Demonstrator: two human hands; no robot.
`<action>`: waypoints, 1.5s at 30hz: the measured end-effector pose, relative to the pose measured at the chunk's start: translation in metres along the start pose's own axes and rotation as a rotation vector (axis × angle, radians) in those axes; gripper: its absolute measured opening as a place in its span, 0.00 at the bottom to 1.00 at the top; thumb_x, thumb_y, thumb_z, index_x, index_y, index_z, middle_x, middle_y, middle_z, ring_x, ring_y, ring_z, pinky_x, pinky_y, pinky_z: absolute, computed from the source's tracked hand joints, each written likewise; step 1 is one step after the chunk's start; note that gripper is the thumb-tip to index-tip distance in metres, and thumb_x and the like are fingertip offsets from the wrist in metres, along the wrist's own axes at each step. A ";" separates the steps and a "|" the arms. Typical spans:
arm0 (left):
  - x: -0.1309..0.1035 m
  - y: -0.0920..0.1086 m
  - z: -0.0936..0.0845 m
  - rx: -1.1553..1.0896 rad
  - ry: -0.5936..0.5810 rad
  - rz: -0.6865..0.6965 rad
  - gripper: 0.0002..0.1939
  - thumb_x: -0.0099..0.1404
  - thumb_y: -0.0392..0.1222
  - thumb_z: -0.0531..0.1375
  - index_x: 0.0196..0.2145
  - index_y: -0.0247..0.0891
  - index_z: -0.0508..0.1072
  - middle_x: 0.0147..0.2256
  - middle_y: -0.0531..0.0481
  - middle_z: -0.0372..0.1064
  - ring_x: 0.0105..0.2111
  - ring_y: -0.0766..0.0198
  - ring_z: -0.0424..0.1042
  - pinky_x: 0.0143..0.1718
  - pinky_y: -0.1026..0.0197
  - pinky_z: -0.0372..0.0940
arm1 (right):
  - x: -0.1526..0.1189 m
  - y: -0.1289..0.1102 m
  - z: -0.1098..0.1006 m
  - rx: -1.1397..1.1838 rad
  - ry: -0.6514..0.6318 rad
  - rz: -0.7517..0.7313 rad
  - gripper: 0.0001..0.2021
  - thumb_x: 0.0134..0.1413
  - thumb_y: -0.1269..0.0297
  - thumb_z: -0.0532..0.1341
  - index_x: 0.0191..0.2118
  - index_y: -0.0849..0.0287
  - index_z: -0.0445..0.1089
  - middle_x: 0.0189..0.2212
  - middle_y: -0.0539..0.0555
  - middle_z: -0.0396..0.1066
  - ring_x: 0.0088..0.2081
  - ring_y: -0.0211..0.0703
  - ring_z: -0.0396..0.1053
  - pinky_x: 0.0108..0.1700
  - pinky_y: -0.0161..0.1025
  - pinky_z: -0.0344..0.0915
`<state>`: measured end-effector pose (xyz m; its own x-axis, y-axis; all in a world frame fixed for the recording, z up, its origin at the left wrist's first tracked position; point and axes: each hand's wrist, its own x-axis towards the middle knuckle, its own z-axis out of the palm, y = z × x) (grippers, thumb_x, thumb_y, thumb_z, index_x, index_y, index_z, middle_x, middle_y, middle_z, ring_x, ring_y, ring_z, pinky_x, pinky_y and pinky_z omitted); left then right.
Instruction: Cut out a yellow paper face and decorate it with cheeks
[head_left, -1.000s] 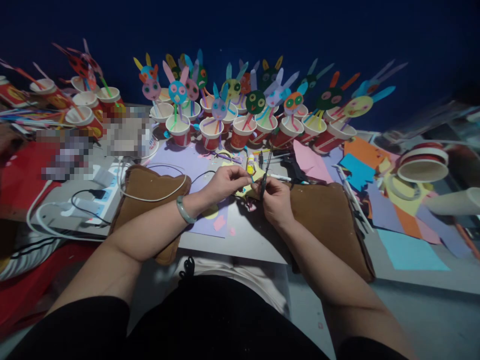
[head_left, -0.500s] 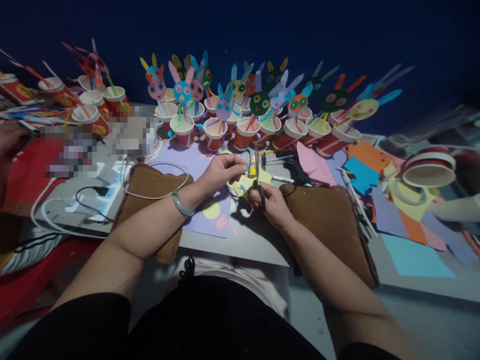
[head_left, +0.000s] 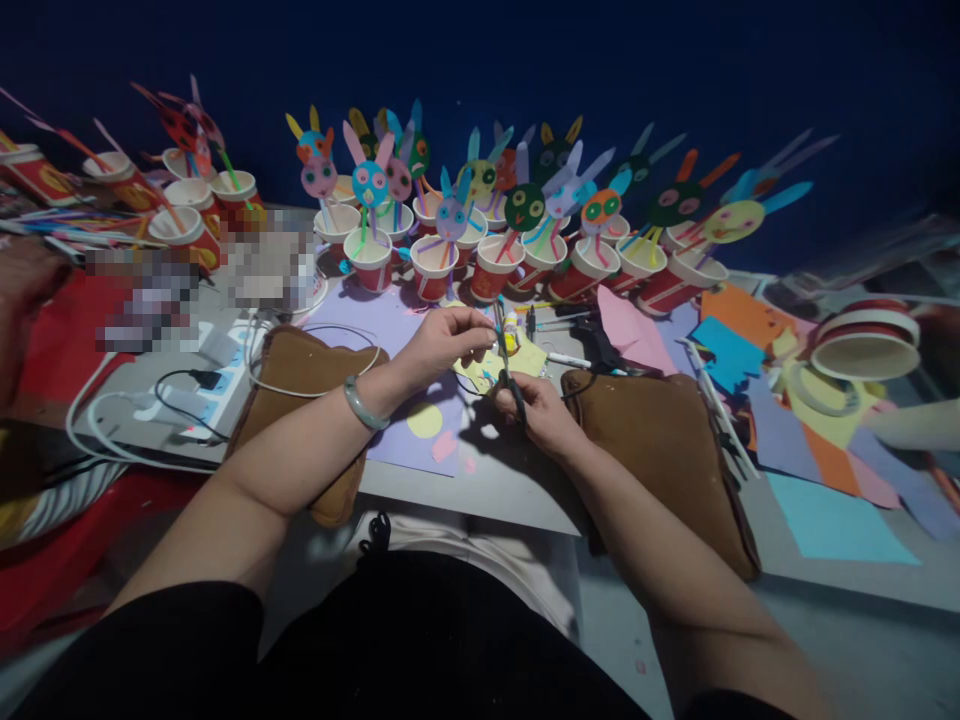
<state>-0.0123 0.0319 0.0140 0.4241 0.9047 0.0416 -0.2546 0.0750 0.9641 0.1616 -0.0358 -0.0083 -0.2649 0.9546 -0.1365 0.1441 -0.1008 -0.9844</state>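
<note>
Cups [head_left: 497, 280] behind the scissors [head_left: 504, 362], power strip [head_left: 226, 392] at left, paper sheets [head_left: 791, 440] at right

Right hand [head_left: 547, 412] holds scissors [head_left: 505, 366], it seems.

The wall [head_left: 480, 50] at twelve o'clock is dark blue. Below it, the cups [head_left: 497, 278] are red with white rims. At eleven o'clock, a blue bunny head [head_left: 370, 185] has pink ears. Near one o'clock, a dark green bunny head [head_left: 524, 207] has yellow eyes. At two o'clock, a yellow bunny head [head_left: 735, 222] has a blue ear. In the middle, the scissors [head_left: 517, 400] have black handles. The pillow [head_left: 667, 460] at four o'clock is brown. At eight o'clock, a yellow circle [head_left: 424, 421] shows on purple paper [head_left: 401, 455]. The shirt [head_left: 442, 640] at six o'clock is plain black.
</note>
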 end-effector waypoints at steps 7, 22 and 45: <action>0.000 0.000 0.000 0.004 -0.002 0.021 0.08 0.53 0.41 0.66 0.27 0.34 0.71 0.18 0.58 0.63 0.19 0.74 0.62 0.21 0.67 0.55 | 0.001 -0.002 0.001 -0.042 0.023 0.001 0.26 0.40 0.39 0.69 0.20 0.57 0.61 0.16 0.44 0.57 0.21 0.32 0.54 0.25 0.35 0.53; 0.000 0.000 -0.001 0.024 -0.019 0.033 0.09 0.56 0.40 0.65 0.24 0.34 0.70 0.18 0.57 0.63 0.18 0.74 0.60 0.21 0.67 0.55 | 0.001 0.000 0.000 -0.063 0.033 0.012 0.21 0.45 0.47 0.68 0.20 0.58 0.62 0.16 0.44 0.58 0.21 0.32 0.54 0.25 0.35 0.51; -0.008 -0.018 0.013 0.018 -0.063 -0.108 0.14 0.54 0.47 0.68 0.28 0.33 0.73 0.20 0.58 0.64 0.19 0.75 0.60 0.22 0.67 0.53 | 0.003 0.005 0.002 0.227 0.364 -0.090 0.18 0.40 0.49 0.73 0.26 0.56 0.70 0.21 0.46 0.65 0.20 0.34 0.60 0.21 0.35 0.62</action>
<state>-0.0001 0.0178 0.0000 0.5022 0.8635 -0.0465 -0.1896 0.1624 0.9683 0.1593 -0.0343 -0.0143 0.0920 0.9949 -0.0416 -0.0879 -0.0335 -0.9956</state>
